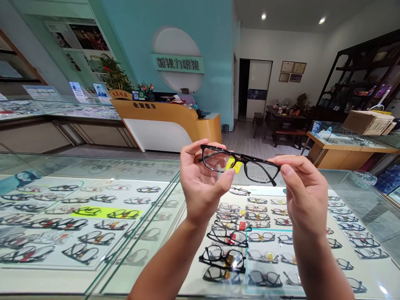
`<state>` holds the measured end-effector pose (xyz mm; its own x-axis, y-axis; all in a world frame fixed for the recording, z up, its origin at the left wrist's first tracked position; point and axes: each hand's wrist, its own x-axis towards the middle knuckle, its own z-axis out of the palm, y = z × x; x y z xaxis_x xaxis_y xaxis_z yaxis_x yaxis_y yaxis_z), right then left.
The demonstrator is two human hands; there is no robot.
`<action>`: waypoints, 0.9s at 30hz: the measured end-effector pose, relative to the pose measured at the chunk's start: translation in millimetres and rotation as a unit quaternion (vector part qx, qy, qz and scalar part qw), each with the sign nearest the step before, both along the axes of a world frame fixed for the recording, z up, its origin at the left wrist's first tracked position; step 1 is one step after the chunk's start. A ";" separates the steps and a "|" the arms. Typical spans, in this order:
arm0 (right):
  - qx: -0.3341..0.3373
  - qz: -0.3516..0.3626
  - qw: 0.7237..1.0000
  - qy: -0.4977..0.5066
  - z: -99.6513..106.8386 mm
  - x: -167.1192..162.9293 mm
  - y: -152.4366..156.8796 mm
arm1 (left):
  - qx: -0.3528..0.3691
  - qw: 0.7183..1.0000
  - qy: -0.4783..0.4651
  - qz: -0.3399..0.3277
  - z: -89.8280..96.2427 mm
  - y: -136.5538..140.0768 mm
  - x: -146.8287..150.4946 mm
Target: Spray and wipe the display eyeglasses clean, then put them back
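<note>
A pair of black-framed eyeglasses [242, 157] is held up in the air above a glass display case [190, 275]. My left hand [203, 179] is closed on the left side of the frame, its thumb in front of the lens near the bridge. A small yellow tag [233, 165] shows by the bridge, between thumb and frame. My right hand [304, 187] pinches the right end of the frame between thumb and fingers. The temples are folded behind the lenses. Beneath lie rows of eyeglasses [227, 236] in the case, partly hidden by my forearms.
Another glass case [71, 266] with rows of eyeglasses adjoins on the left. Beyond stands a wood-and-white counter [156, 133] with plants on it. A cardboard box [368, 121] rests on a case at the right. A dark table [286, 111] and benches stand at the back.
</note>
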<state>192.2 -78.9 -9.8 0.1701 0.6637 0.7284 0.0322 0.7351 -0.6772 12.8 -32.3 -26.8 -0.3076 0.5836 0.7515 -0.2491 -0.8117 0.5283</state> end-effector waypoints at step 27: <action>0.255 -0.096 0.904 -0.329 4.9 5.5 10.4 | -0.333 0.786 0.095 -0.512 18.4 -9.8 -1.5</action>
<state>197.7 -68.5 -4.8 -0.3341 0.2180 0.9170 0.4648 0.8845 -0.0410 11.3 -42.1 -8.5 0.6602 0.7360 0.1500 -0.4574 0.2356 0.8575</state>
